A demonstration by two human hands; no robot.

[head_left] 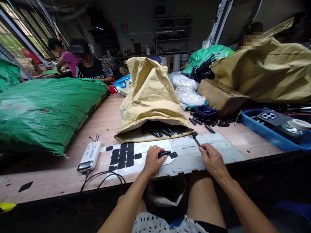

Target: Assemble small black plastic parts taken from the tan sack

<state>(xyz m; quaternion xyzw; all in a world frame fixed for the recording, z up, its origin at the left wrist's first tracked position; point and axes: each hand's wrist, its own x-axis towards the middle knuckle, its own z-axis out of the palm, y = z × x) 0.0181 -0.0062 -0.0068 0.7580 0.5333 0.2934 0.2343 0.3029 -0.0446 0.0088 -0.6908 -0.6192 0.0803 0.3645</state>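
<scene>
Black part (164, 154), pinched in my left hand (152, 160) over the sticker sheet (122, 157) on the counter (107, 119), seems mid-padding, while my right hand (213, 160) grips a thin pick (197, 140), perhaps carrying a pad (194, 133); next calls for precise alignment.

workshop | long workbench (102, 119) | bulk sacks (46, 106) | parts bins (272, 134) | co-workers (89, 64) seated

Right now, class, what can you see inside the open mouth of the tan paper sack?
A heap of small black parts shows in the mouth of the tan paper sack. How far the heap runs back is hidden by the sack's paper.
</scene>
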